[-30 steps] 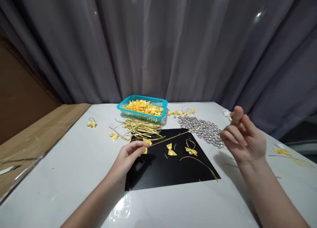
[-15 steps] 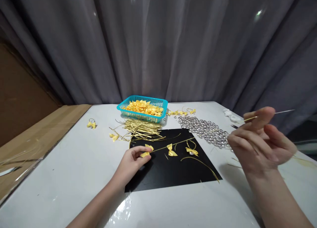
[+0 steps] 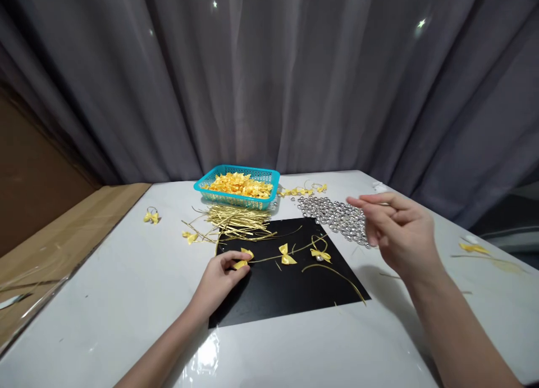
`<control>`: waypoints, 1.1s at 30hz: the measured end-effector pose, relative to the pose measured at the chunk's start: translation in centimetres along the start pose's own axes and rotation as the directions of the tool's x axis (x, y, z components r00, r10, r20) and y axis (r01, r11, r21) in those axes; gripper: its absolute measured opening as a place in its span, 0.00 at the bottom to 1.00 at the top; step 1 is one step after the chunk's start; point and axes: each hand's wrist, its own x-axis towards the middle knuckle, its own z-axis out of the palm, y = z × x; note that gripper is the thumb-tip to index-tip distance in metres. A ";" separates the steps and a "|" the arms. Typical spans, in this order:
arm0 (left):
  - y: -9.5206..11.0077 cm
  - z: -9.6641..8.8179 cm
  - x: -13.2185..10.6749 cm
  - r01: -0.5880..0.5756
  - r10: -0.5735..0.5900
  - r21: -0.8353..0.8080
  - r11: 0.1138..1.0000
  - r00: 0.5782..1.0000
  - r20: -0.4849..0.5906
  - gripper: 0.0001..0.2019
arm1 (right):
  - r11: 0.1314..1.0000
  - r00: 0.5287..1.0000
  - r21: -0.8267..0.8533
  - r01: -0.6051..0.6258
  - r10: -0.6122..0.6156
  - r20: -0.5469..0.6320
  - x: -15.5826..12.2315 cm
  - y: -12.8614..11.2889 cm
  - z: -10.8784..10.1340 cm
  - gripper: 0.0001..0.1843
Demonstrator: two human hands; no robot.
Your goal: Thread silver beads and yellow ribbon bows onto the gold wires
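Note:
My left hand (image 3: 225,273) pinches a yellow ribbon bow (image 3: 243,261) between thumb and forefinger at the left side of a black mat (image 3: 269,301). From that bow a thin gold cord stretches right, past a second yellow bow (image 3: 287,255). Farther right lies a looped gold cord with a yellow bow (image 3: 320,255) and a silver bead. Raised above the table's right side, my right hand (image 3: 398,228) has its fingers closed on a thin gold needle-like piece (image 3: 384,204); most of it is hidden by the fingers.
Behind the mat stands a blue basket (image 3: 275,180) of yellow bows, with a pile of gold cords (image 3: 240,222) before it. Silver beads (image 3: 337,217) are spread right of centre. Another looped bow (image 3: 151,216) lies at the left; loose cords (image 3: 484,256) lie far right.
My right hand has moved left and turned over, nearer the beads, and the long thin tip no longer shows. My left hand still pinches the bow. The view has shifted slightly.

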 end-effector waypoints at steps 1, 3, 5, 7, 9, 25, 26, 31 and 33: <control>0.0 0.0 0.0 -0.005 0.005 0.007 1.000 1.000 -0.005 0.12 | 0.998 1.000 -0.057 0.019 -0.019 0.006 0.0 0.2 0.2 0.08; -0.3 0.0 0.0 -0.029 0.029 0.024 0.999 1.000 -0.011 0.12 | 0.996 1.000 -0.079 0.028 -0.028 0.004 0.2 0.6 0.4 0.09; -0.5 -0.1 0.1 -0.056 0.057 0.047 0.997 0.998 -0.012 0.12 | 1.000 1.000 -0.011 -0.008 0.008 -0.029 0.4 0.9 0.7 0.10; -0.7 -0.1 0.1 -0.074 0.075 0.073 0.995 0.997 -0.015 0.12 | 0.996 0.996 0.084 -0.032 0.039 -0.082 0.8 1.1 0.9 0.11; -0.7 -0.1 0.1 -0.080 0.082 0.090 0.993 0.997 -0.016 0.12 | 0.981 0.991 0.187 -0.047 0.069 -0.116 1.1 1.2 1.1 0.12; 0.1 -0.2 0.0 0.009 -0.009 0.009 1.000 1.000 -0.029 0.15 | 0.929 0.992 0.349 -0.123 0.102 0.076 1.7 0.6 -0.5 0.08; 0.4 -0.2 -0.1 0.025 -0.026 -0.011 1.000 0.999 -0.036 0.15 | 0.935 0.993 0.338 -0.110 0.092 0.067 1.7 0.5 -0.7 0.08; 1.2 0.1 -0.5 0.079 -0.081 -0.111 0.991 0.997 -0.010 0.15 | 0.920 0.995 0.381 -0.094 0.102 -0.001 1.9 0.3 -1.1 0.06; 1.1 0.0 -0.6 0.091 -0.093 -0.141 0.986 0.996 -0.012 0.16 | 0.918 0.993 0.381 -0.110 0.119 -0.001 1.8 0.5 -0.5 0.07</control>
